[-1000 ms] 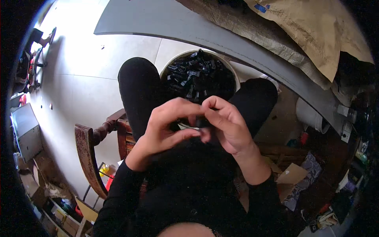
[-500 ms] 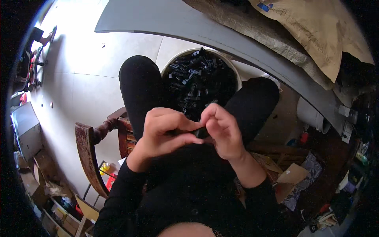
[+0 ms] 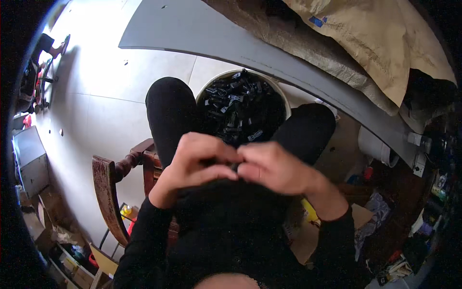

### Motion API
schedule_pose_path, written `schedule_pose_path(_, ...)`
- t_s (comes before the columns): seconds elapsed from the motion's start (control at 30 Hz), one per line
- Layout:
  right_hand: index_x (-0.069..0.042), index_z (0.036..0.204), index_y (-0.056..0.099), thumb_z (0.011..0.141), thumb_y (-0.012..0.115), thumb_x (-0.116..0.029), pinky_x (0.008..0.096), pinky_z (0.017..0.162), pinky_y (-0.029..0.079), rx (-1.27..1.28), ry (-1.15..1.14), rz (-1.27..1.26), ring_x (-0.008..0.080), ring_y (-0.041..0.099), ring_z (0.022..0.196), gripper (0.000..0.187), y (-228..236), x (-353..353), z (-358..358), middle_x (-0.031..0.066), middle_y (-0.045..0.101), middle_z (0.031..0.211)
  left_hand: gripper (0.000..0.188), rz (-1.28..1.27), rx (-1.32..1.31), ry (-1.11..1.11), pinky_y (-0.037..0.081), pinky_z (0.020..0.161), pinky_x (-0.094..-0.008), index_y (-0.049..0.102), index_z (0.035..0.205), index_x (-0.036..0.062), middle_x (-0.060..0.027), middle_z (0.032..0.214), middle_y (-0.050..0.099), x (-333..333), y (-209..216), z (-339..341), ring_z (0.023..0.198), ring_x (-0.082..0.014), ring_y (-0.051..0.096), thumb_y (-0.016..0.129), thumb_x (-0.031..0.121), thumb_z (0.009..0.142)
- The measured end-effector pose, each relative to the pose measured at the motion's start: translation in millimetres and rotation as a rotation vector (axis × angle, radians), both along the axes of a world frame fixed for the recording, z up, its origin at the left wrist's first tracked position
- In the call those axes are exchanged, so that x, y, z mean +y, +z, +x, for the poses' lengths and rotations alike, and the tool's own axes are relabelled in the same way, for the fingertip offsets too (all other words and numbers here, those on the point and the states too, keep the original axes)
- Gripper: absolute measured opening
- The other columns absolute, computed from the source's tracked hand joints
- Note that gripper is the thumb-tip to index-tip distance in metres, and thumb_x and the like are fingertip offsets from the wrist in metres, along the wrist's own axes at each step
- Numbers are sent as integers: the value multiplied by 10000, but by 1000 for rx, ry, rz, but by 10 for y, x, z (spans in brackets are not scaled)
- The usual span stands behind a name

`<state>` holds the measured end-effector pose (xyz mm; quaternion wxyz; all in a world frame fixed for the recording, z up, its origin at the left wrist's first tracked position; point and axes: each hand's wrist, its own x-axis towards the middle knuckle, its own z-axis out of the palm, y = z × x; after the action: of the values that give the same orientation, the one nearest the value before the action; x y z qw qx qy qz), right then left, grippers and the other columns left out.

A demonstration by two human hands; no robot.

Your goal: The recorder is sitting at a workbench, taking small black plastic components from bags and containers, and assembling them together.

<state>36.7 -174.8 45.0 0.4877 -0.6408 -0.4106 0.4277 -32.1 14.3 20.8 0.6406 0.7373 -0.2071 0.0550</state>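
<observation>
My left hand (image 3: 196, 158) and my right hand (image 3: 278, 169) meet above my lap, fingertips almost touching. Between them shows a sliver of a small black part (image 3: 235, 167), mostly covered by the fingers. The left thumb and fingers pinch it from one side. My right hand, slightly smeared by motion, closes on it from the other, with the fingers curled. Beyond the hands, between my knees, stands a round pale bucket (image 3: 287, 98) heaped with small black plastic parts (image 3: 236, 108), some with shiny faces.
A grey tabletop (image 3: 192, 31) crosses above the bucket, with brown sacking (image 3: 365, 43) on it. At my left is a worn wooden chair arm (image 3: 103, 185). Cardboard boxes (image 3: 50, 207) crowd the lower left; a white cylinder (image 3: 373, 144) lies at the right.
My right hand has turned over, from palm and fingers raised to back of the hand up, its forearm swinging outward. The left hand keeps its pinch. The view has tilted slightly.
</observation>
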Motion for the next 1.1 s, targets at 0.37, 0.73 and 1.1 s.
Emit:
schedule_pose_path(0.37,-67,986,558,771,587,-157,404,699,461,-1405,-913,-357,333,536,886,235,-235,632,1471,144,509,925,336,-305,341,213,335,546,-209,510,743,-9,-47,730,488,39,-58,-92,603,-87,432,434,297,858)
schedule_pose_path(0.73,-81,895,534,749,574,-85,369,601,457,-1222,-935,-251,291,558,701,151,-330,226,1346,99,536,821,79,-496,581,207,415,550,-193,475,868,3,-24,742,496,-134,-130,-104,595,-68,497,447,75,883)
schedule_pose_path(1.1,-25,1025,518,858,489,-148,267,524,385,740,-1086,544,180,485,620,209,-38,167,1241,120,551,825,167,-42,211,349,410,594,-211,497,997,8,-8,746,475,-188,17,263,668,-66,485,488,22,830)
